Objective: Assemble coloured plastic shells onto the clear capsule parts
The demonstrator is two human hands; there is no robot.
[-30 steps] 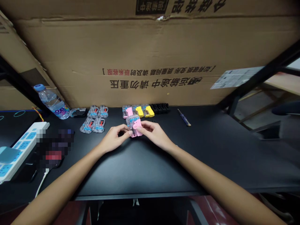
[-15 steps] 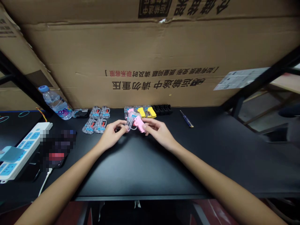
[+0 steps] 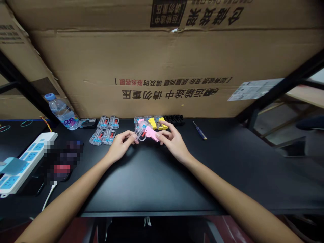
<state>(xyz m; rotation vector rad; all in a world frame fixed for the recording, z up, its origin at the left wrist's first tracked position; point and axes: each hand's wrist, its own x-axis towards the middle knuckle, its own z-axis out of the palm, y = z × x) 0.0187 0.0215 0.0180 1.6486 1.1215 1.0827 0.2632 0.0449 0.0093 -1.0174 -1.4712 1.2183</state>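
Since the clear plastic case [image 3: 140,131] w/ pink plastic part [image 3: 152,133] looks light, stiff and smooth-walled, a firm pinch on the case is advised, not on the thin pink end. It's held up over the black desk [image 3: 152,182]. Case is pinched by L hand [image 3: 118,145] fingers, nearly shut; R hand [image 3: 174,143] fingers are part-open at pink end, grip unclear. Clear-and-yellow packs [image 3: 155,123] lie just behind; clear red-and-blue packs [image 3: 108,136], blue-handled screwdriver [image 3: 199,133] farther off.

Upside-down Chinese "请勿重压" on the brown cardboard carton [image 3: 162,64]
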